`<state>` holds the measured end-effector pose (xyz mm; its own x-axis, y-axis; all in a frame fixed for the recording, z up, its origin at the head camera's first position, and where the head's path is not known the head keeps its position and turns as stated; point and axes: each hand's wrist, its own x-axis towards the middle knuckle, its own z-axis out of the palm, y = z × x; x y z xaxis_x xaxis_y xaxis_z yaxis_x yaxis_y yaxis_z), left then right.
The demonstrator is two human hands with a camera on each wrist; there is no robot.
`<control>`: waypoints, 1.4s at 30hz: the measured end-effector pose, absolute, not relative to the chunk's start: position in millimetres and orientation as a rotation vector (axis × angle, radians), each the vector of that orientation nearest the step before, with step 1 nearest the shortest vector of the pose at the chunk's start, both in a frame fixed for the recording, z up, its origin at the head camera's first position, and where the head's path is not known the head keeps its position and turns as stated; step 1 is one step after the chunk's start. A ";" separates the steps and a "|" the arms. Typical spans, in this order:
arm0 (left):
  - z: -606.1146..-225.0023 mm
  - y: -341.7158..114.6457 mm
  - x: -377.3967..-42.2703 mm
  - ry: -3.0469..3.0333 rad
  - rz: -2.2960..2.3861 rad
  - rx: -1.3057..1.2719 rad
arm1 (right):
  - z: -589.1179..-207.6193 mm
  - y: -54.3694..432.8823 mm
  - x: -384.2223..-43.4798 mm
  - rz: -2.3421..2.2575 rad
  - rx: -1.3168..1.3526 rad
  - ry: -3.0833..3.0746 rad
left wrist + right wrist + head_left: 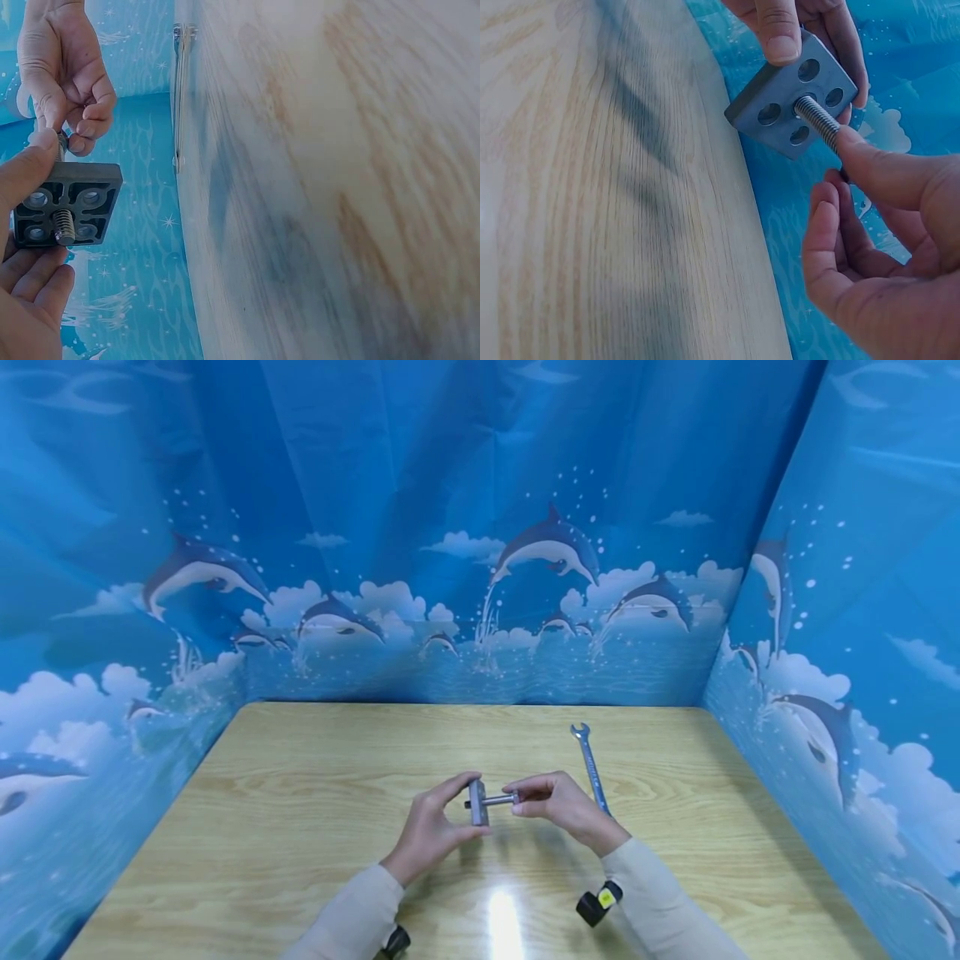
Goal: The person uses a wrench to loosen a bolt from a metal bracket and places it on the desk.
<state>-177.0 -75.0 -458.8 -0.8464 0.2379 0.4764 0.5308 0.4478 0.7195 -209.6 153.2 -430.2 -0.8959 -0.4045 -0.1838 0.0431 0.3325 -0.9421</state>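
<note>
Between thumb and fingers, my left hand grips a square grey metal plate by its opposite edges. Four round holes surround a centre hole in the plate. A threaded bolt runs through that centre hole, and its tip sticks out on the ribbed side seen in the left wrist view. My right hand pinches the head end of the bolt between thumb and fingertips; the head is mostly hidden by them. Both hands hold the parts above the wooden table.
A combination wrench lies on the table just beyond my right hand, its lower end hidden behind the wrist. Blue dolphin-print sheets stand along the back and sides of the table. A wrist camera sits at my right sleeve.
</note>
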 end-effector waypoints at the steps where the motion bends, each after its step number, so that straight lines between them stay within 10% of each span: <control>1: -459.1 -75.0 -177.0 -2.397 -1.352 -0.659 | -430.5 153.2 -209.9 -1.574 -0.319 2.221; 42: -458.5 -75.7 -178.6 -2.385 -1.326 -0.687 | -430.7 149.6 -210.4 -1.679 -0.195 2.184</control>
<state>-178.6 -75.7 -458.5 -0.8307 0.2513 0.4968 0.5546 0.4517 0.6989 -210.4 149.6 -430.7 -0.9191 -0.3329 -0.2106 0.1178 0.2778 -0.9534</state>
